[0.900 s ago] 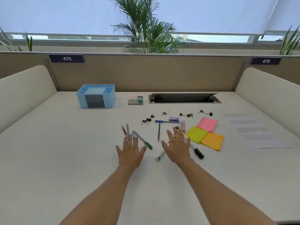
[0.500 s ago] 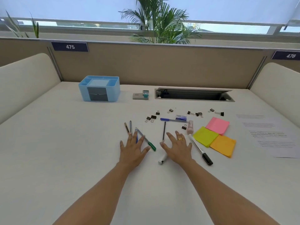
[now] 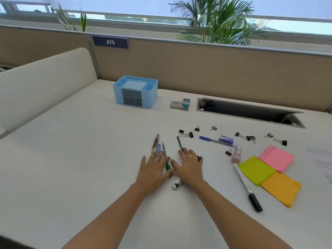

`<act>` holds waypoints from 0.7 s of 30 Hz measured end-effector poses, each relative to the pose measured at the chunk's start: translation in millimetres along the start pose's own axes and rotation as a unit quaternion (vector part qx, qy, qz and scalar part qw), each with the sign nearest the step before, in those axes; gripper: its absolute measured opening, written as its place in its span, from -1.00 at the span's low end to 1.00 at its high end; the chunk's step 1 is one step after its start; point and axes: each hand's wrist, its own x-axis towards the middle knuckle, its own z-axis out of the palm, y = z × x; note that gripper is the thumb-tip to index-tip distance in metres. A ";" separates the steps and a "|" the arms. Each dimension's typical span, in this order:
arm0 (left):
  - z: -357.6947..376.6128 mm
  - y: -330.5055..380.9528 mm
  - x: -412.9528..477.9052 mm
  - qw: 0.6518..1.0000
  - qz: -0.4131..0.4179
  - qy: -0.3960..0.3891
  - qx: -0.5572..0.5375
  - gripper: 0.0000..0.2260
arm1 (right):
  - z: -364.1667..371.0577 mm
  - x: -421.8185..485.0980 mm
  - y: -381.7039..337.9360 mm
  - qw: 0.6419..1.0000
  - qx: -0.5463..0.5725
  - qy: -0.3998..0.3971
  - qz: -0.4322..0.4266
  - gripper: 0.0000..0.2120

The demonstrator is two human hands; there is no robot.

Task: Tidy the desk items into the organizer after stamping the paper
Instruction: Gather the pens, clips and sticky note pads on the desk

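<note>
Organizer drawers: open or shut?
Shut. Both grey drawers sit flush with the blue front of the organizer.

- The printed paper (image 3: 321, 159) runs off the right edge, and its lines are too small for us to read.
- The left hand (image 3: 154, 170) covers the lower end of the green pen (image 3: 168, 166).
- The right hand (image 3: 188, 168) hides most of the white marker (image 3: 176, 185); we see only its dark-tipped end.
- The black pen (image 3: 179, 143) disappears under the right fingertips.
- A dark thing (image 3: 198, 157) peeks out by the right little finger; we cannot tell what it is.
- We cannot make out details of the grey and teal piece (image 3: 180, 104).
</note>
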 end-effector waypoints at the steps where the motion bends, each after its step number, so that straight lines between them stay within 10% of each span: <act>1: -1.8 -6.6 -1.8 1.000 -0.007 0.004 0.000 -0.46 | 3.3 2.7 -6.6 1.000 0.002 -0.003 -0.009 -0.46; 8: -25.4 -68.1 -20.8 0.999 -0.033 0.027 -0.014 -0.23 | 34.0 15.1 -70.4 0.997 0.015 -0.033 -0.067 -0.44; 21: -98.4 -220.8 -56.9 0.996 -0.070 0.053 -0.021 -0.61 | 106.3 35.1 -221.0 0.993 0.034 -0.050 -0.104 -0.44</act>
